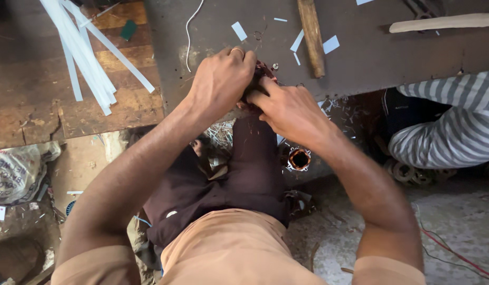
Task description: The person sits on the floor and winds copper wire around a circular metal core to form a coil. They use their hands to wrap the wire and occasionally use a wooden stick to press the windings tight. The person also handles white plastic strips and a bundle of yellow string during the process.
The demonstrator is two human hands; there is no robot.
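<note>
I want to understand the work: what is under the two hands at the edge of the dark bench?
A reddish copper-wound part shows between the left hand and right hand. Most of it is covered by their grip, so its full shape cannot be seen.

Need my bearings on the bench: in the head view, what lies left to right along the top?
White strips → thin white wire → left hand → right hand → wooden handle → pale wooden stick.

Repair workshop, worn workbench [360, 58], hammer handle [311, 37], copper-wound stator [299, 159], wire scraps
</note>
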